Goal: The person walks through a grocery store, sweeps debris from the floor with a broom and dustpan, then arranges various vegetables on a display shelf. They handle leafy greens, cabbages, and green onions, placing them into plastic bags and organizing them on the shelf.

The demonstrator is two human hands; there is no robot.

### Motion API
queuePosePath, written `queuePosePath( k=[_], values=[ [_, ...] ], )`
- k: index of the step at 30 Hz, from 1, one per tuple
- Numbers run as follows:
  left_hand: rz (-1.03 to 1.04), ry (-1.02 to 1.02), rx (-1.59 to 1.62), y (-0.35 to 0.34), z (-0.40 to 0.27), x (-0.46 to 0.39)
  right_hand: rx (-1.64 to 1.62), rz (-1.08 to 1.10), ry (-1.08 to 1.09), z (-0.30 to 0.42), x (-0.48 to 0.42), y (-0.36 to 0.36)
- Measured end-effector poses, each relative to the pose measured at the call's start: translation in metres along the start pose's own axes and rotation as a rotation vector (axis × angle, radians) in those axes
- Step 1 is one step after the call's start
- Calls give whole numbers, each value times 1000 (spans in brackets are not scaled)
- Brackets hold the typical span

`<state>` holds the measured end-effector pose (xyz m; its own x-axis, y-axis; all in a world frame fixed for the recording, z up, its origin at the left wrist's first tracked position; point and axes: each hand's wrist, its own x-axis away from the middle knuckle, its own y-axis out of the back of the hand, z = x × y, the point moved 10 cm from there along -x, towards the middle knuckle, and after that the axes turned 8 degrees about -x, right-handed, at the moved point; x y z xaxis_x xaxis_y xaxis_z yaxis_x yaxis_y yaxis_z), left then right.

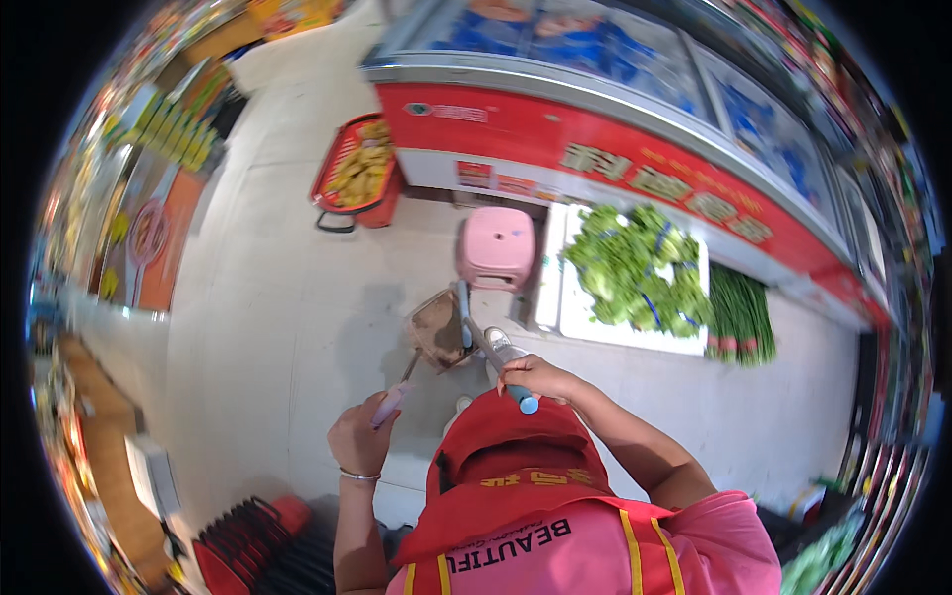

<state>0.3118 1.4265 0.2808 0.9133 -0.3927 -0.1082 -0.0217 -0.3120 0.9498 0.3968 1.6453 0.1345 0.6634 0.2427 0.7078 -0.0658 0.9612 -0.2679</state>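
My left hand (366,433) is closed around the pale purple handle (391,405) of a long-handled dustpan (435,327). Its pan hangs at or just above the floor in front of me, with dark dirt on its inside. In my right hand (541,378) is the blue-ended handle of a broom (487,348). The broom's light blue head (464,312) lies across the right side of the pan; whether its bristles touch the dirt cannot be made out. My white shoe (497,338) shows beside the broom handle.
A pink plastic stool (497,242) stands just beyond the dustpan. White foam boxes (573,320) of leafy greens (639,271) and bundled green stalks (740,316) are at the right. A chest freezer (476,134) runs behind, near a red basket (387,201) of yellowish produce. Stacked red baskets (238,547) sit lower left.
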Motion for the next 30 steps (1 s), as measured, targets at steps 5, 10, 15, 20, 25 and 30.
queuePosePath(
  k=[5,10,15,20,25,30],
  values=[
    [114,-268,-72,-9,-89,15,-65,-56,15,-71,109,31],
    [232,-473,-28,-51,-197,54,-148,-143,19,-184,211,84],
    [395,-581,-55,-106,-319,111,-368,-340,32,-284,329,129],
    [475,-771,-74,-156,-476,166,-688,-619,183,-379,443,184],
    [518,-920,33,-188,-615,216,-1096,-563,743,-418,545,222],
    [549,-1068,129,-219,-748,253,-949,-1086,884,-475,658,278]
  ],
)
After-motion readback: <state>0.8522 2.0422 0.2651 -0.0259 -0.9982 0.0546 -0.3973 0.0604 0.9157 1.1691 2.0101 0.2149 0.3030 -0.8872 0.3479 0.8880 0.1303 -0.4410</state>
